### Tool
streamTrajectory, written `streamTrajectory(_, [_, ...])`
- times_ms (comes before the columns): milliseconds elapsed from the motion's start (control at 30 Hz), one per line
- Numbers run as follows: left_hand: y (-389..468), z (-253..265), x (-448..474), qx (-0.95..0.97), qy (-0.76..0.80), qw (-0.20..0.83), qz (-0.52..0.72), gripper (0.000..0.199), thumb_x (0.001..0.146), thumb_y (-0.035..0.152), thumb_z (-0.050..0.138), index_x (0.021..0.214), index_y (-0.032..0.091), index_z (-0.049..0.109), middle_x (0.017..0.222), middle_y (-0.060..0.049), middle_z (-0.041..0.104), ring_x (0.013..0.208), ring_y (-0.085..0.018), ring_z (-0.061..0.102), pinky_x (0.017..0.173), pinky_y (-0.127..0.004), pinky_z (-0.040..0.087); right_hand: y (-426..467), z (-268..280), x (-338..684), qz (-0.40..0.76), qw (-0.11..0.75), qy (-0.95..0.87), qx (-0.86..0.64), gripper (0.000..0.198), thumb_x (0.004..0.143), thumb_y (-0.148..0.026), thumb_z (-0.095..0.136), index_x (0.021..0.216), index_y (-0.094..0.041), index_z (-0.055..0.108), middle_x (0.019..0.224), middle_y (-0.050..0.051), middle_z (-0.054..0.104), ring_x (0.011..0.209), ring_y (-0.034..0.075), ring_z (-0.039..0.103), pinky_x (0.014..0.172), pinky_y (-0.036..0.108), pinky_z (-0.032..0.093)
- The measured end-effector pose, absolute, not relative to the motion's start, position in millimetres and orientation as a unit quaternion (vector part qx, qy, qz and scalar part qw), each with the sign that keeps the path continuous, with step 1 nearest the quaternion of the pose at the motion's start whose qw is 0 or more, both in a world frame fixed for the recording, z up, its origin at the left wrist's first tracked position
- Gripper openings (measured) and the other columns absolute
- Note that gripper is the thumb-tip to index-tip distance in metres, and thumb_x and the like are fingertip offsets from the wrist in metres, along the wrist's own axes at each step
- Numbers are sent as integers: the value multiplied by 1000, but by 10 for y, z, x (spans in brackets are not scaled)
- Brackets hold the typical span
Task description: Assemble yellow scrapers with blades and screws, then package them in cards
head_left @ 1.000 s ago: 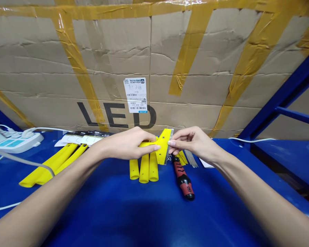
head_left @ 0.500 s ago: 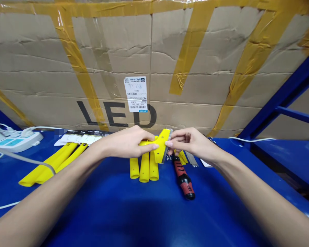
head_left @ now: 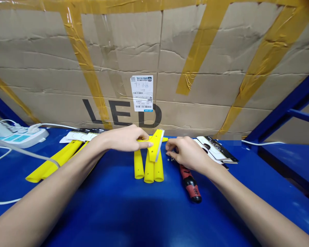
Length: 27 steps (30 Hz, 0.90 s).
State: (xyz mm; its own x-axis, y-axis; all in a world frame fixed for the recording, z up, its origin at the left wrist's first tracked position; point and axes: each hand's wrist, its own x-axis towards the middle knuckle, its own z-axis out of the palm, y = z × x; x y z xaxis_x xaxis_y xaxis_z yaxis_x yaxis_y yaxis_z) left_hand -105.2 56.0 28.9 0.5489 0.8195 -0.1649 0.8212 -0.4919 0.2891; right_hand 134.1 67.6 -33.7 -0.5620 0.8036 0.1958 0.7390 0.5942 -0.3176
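Note:
My left hand (head_left: 130,138) pinches a yellow scraper (head_left: 156,146) between thumb and fingers, its pale blade edge facing right. Under the scraper, several yellow tube handles (head_left: 149,173) lie side by side with their round ends toward me. To the right, my right hand (head_left: 187,152) is apart from the scraper, its fingers curled and drawn together low over small metal screws (head_left: 172,159). Whether a screw is between those fingertips is hidden. Just beneath that hand lies a red and black screwdriver (head_left: 192,187), its upper end covered.
More yellow handles (head_left: 55,159) and printed cards lie at left, near a white power strip (head_left: 28,137) with cables. Printed cards (head_left: 218,149) rest at right. A large taped cardboard box (head_left: 118,61) stands behind the blue table (head_left: 144,219); a blue frame post (head_left: 280,106) rises at right.
My right hand has let go of the scraper's blade edge and moved down to the screws. The scraper stays in my left hand. The whole view has shifted slightly.

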Motion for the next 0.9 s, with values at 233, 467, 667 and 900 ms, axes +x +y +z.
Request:
streamTrajectory(233, [563, 274, -1079, 860, 480, 174, -28, 39, 94, 51, 47, 78, 18, 63, 74, -3, 66, 61, -15, 52, 54, -27, 31, 662, -447, 1266, 61, 163, -884, -433, 17, 75, -5, 63, 77, -22, 65, 78, 2, 75, 71, 20, 66, 60, 28, 36])
streamTrajectory(467, [538, 287, -1043, 834, 498, 231, -56, 40, 92, 54, 50, 77, 19, 61, 63, -2, 61, 52, -15, 53, 48, -26, 33, 631, -323, 1329, 79, 266, -863, -422, 12, 76, -10, 61, 76, -21, 58, 67, -2, 66, 59, 14, 58, 59, 25, 38])
streamTrajectory(667, [497, 294, -998, 835, 470, 283, -49, 41, 93, 54, 48, 80, 19, 64, 64, -2, 62, 53, -15, 55, 50, -25, 38, 524, -211, 1285, -118, 342, -901, -241, 20, 92, -10, 50, 76, -19, 58, 71, 3, 65, 68, 17, 54, 64, 29, 38])
streamTrajectory(900, [469, 373, -1000, 833, 459, 306, -46, 38, 94, 50, 49, 81, 18, 65, 60, 0, 56, 53, -14, 52, 51, -25, 39, 470, -164, 1273, -302, 296, -897, -132, 36, 100, -4, 39, 75, -19, 61, 75, 5, 70, 69, 18, 50, 63, 32, 35])
